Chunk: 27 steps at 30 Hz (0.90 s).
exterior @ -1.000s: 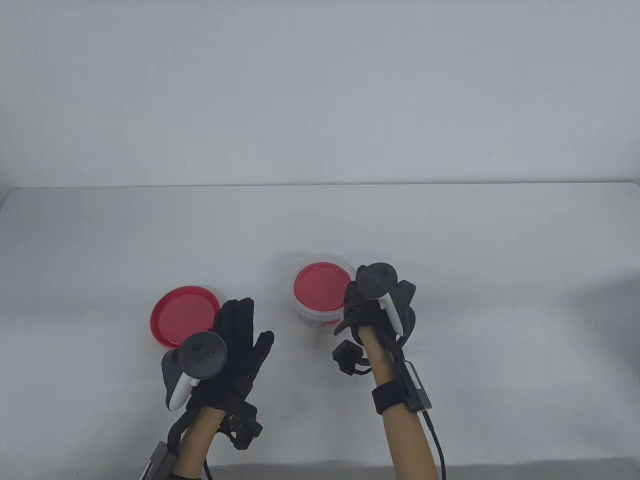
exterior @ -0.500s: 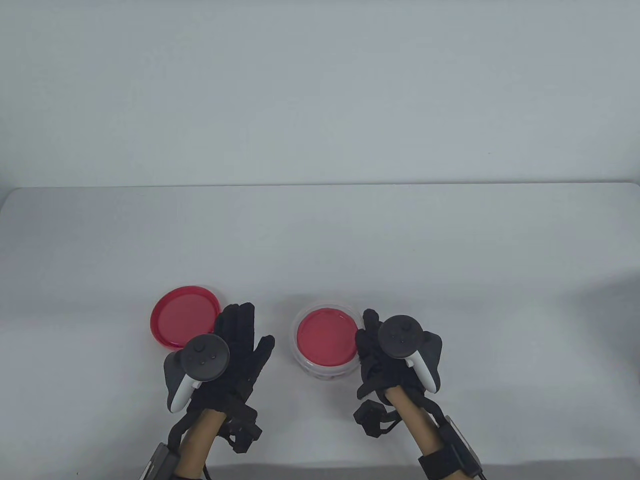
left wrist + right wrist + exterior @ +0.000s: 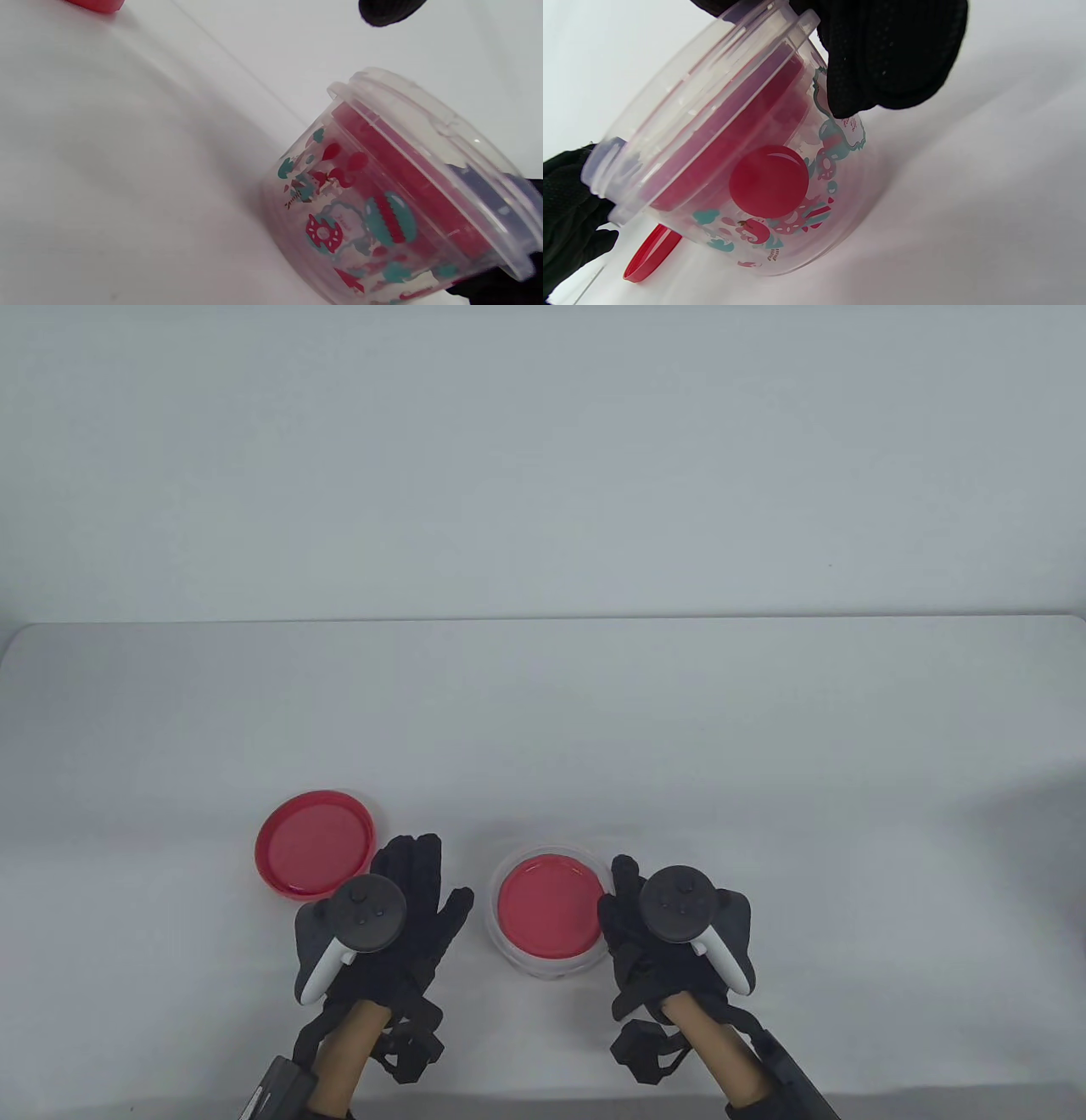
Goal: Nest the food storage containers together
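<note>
A clear printed container (image 3: 547, 912) with a smaller red-lidded container nested inside it is at the table's front centre. My right hand (image 3: 632, 916) grips its right side; in the right wrist view my fingers (image 3: 882, 55) press on the wall and rim of the container (image 3: 746, 169). I cannot tell whether its base touches the table. My left hand (image 3: 407, 899) lies open and flat, empty, just left of the container. A loose red lid (image 3: 316, 841) lies beyond the left hand. The left wrist view shows the container (image 3: 382, 203) close up.
The white table's front edge (image 3: 543, 1094) is close behind both wrists. The red lid's edge also shows in the right wrist view (image 3: 651, 254) and at the top of the left wrist view (image 3: 95, 4).
My right hand has drawn the nested containers toward the front edge and slightly left. My left hand has shifted a little to the right. The red lid has not moved.
</note>
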### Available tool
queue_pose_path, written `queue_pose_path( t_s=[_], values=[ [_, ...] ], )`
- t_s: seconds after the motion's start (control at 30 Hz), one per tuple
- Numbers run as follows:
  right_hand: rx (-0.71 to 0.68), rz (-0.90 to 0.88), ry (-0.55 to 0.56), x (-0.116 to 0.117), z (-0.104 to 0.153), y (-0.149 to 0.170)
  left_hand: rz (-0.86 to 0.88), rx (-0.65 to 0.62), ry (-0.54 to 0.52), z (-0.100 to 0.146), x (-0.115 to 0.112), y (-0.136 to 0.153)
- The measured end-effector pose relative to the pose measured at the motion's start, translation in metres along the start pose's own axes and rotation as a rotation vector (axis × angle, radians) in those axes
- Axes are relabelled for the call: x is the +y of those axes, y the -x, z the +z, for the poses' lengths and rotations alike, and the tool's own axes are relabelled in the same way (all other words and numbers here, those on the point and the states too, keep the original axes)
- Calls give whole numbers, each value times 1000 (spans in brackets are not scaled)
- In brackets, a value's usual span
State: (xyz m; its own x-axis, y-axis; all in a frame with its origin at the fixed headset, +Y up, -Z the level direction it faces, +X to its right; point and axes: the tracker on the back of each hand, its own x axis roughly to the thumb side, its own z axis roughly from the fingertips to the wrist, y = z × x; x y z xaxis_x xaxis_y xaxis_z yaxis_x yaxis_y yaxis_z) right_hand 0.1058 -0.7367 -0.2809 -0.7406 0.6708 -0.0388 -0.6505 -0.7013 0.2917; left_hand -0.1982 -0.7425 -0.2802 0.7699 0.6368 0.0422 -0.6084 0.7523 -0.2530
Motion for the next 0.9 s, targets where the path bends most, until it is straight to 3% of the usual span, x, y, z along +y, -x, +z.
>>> queue_pose_path(
  t_s=[0.2, 0.3, 0.5, 0.63, 0.9],
  values=[
    [3, -50, -26, 0, -2, 3, 3, 108, -95, -5, 21, 7],
    [1, -43, -28, 0, -2, 3, 15, 254, -156, -13, 44, 22],
    [1, -53, -33, -1, -2, 3, 103, 749, -203, -30, 81, 68],
    [0, -53, -34, -1, -2, 3, 96, 930, -80, -39, 80, 93],
    [-2, -53, -32, -1, -3, 3, -118, 1057, -58, -57, 72, 104]
  ],
)
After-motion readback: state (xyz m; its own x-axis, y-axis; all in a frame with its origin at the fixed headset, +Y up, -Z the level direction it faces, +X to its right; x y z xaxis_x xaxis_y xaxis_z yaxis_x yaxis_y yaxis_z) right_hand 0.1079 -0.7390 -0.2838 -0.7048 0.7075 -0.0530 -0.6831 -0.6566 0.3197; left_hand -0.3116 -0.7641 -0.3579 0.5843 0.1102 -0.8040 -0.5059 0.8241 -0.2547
